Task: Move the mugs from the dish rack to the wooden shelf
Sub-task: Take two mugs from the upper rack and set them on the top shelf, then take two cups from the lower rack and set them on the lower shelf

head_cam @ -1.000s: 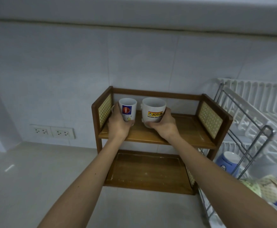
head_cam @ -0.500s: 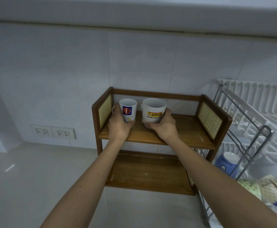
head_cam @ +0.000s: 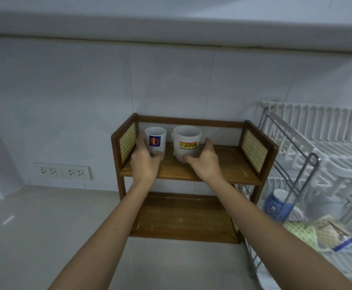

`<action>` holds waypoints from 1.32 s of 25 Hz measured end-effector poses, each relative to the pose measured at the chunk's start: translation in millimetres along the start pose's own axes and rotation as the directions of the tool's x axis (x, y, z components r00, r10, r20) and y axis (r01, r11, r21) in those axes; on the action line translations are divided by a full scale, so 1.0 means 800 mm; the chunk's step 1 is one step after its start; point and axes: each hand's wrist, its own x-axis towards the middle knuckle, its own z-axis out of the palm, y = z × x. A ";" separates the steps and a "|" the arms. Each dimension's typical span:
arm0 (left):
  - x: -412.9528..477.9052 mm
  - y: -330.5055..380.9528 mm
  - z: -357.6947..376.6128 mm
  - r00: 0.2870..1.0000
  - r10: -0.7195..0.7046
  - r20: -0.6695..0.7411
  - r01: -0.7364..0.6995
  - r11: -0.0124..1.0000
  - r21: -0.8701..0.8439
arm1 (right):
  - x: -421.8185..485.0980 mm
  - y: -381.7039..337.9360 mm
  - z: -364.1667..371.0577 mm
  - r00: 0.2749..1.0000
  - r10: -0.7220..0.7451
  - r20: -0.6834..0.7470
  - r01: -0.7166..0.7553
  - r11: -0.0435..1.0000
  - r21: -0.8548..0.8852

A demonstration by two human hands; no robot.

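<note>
Two white mugs stand upright side by side on the left half of the wooden shelf's (head_cam: pixel 223 170) top board. The small mug (head_cam: pixel 155 141) has a blue and red logo, and my left hand (head_cam: pixel 144 162) wraps its lower left side. The wider mug (head_cam: pixel 187 143) reads JOTUN. My right hand (head_cam: pixel 203 161) holds it from the right, thumb at its side and fingertips at its base. A blue mug (head_cam: pixel 275 206) sits in the lower tier of the dish rack (head_cam: pixel 309 164) at the right.
The shelf's lower board (head_cam: pixel 183 220) is bare. Two patterned items (head_cam: pixel 317 233) lie in the rack's front. Wall sockets (head_cam: pixel 63 171) sit to the left of the shelf, above the pale countertop (head_cam: pixel 34 227). A ledge runs overhead.
Both mugs stay in place on the top board. My hands have eased back a little, and the right hand's fingers have spread slightly.
</note>
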 end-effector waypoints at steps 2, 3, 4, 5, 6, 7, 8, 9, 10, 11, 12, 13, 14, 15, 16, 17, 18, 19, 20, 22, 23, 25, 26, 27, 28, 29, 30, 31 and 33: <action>-0.041 0.016 -0.004 0.999 -0.026 -0.048 0.021 0.995 -0.093 | -0.042 0.001 -0.019 0.995 -0.049 -0.081 0.049 0.999 -0.005; -0.072 0.024 -0.003 0.999 -0.032 -0.040 0.027 0.992 -0.126 | -0.071 0.006 -0.031 0.988 -0.108 -0.107 0.109 0.994 -0.002; -0.112 0.033 0.001 1.000 -0.026 -0.002 0.026 0.988 -0.152 | -0.105 0.017 -0.048 0.974 -0.186 -0.130 0.185 0.983 -0.015; -0.153 0.041 0.006 0.999 -0.011 0.053 0.020 0.983 -0.183 | -0.139 0.031 -0.065 0.950 -0.272 -0.153 0.268 0.962 -0.047; -0.193 0.047 0.010 0.993 0.008 0.118 0.019 0.974 -0.224 | -0.171 0.047 -0.083 0.923 -0.345 -0.169 0.332 0.938 -0.099; -0.232 0.053 0.016 0.982 0.028 0.186 0.022 0.966 -0.259 | -0.200 0.066 -0.102 0.902 -0.392 -0.181 0.367 0.917 -0.158; -0.267 0.059 0.022 0.967 0.054 0.249 0.018 0.961 -0.277 | -0.224 0.085 -0.121 0.887 -0.418 -0.196 0.379 0.902 -0.209; -0.300 0.067 0.032 0.947 0.078 0.311 0.014 0.959 -0.282 | -0.244 0.106 -0.143 0.880 -0.424 -0.215 0.368 0.894 -0.254; -0.328 0.075 0.042 0.924 0.104 0.368 0.008 0.957 -0.290 | -0.259 0.127 -0.165 0.878 -0.416 -0.236 0.343 0.892 -0.295; -0.352 0.083 0.053 0.896 0.144 0.420 -0.009 0.951 -0.308 | -0.269 0.148 -0.188 0.884 -0.391 -0.257 0.300 0.895 -0.329; -0.373 0.094 0.066 0.859 0.200 0.471 -0.031 0.939 -0.342 | -0.275 0.170 -0.211 0.897 -0.345 -0.278 0.238 0.904 -0.354; -0.388 0.105 0.080 0.814 0.260 0.519 -0.052 0.923 -0.381 | -0.277 0.190 -0.233 0.912 -0.283 -0.296 0.163 0.914 -0.372; -0.400 0.119 0.097 0.767 0.305 0.565 -0.055 0.908 -0.415 | -0.276 0.211 -0.258 0.930 -0.206 -0.306 0.075 0.917 -0.391; -0.405 0.132 0.116 0.732 0.325 0.599 -0.046 0.901 -0.432 | -0.270 0.232 -0.279 0.945 -0.127 -0.302 -0.008 0.913 -0.408; -0.404 0.144 0.137 0.713 0.326 0.621 -0.040 0.903 -0.428 | -0.260 0.251 -0.300 0.956 -0.053 -0.287 -0.078 0.901 -0.427; -0.399 0.156 0.163 0.700 0.317 0.640 -0.051 0.916 -0.399 | -0.246 0.270 -0.321 0.965 0.014 -0.264 -0.138 0.879 -0.456; -0.390 0.167 0.189 0.680 0.304 0.667 -0.086 0.937 -0.340 | -0.229 0.287 -0.338 0.969 0.087 -0.232 -0.194 0.849 -0.492; -0.379 0.177 0.218 0.644 0.284 0.710 -0.144 0.957 -0.253 | -0.211 0.303 -0.356 0.965 0.170 -0.200 -0.252 0.813 -0.525; -0.368 0.185 0.246 0.596 0.251 0.763 -0.215 0.965 -0.149 | -0.192 0.317 -0.370 0.952 0.254 -0.171 -0.306 0.778 -0.549; -0.344 0.191 0.295 0.497 0.147 0.855 -0.388 0.919 0.068 | -0.156 0.342 -0.391 0.915 0.384 -0.119 -0.382 0.739 -0.555; -0.336 0.190 0.315 0.458 0.092 0.884 -0.480 0.863 0.159 | -0.141 0.353 -0.398 0.899 0.427 -0.094 -0.407 0.740 -0.536; -0.328 0.183 0.347 0.413 0.028 0.910 -0.591 0.769 0.244 | -0.117 0.377 -0.409 0.875 0.482 -0.030 -0.437 0.762 -0.478; -0.325 0.178 0.357 0.407 0.029 0.913 -0.608 0.754 0.247 | -0.108 0.387 -0.411 0.862 0.507 0.014 -0.451 0.779 -0.435; -0.324 0.173 0.364 0.413 0.043 0.910 -0.616 0.749 0.244 | -0.102 0.397 -0.412 0.849 0.524 0.066 -0.463 0.799 -0.384; -0.325 0.168 0.369 0.426 0.065 0.902 -0.620 0.748 0.239 | -0.097 0.406 -0.410 0.840 0.530 0.116 -0.470 0.817 -0.335; -0.326 0.164 0.372 0.446 0.088 0.891 -0.623 0.745 0.239 | -0.091 0.415 -0.409 0.836 0.527 0.153 -0.468 0.830 -0.303; -0.329 0.161 0.374 0.465 0.111 0.878 -0.628 0.740 0.240 | -0.086 0.421 -0.407 0.837 0.521 0.168 -0.464 0.838 -0.287; -0.331 0.158 0.375 0.483 0.126 0.866 -0.628 0.739 0.243 | -0.083 0.425 -0.405 0.842 0.514 0.164 -0.460 0.842 -0.281; -0.337 0.158 0.376 0.514 0.124 0.849 -0.615 0.743 0.264 | -0.082 0.427 -0.401 0.854 0.505 0.124 -0.453 0.839 -0.300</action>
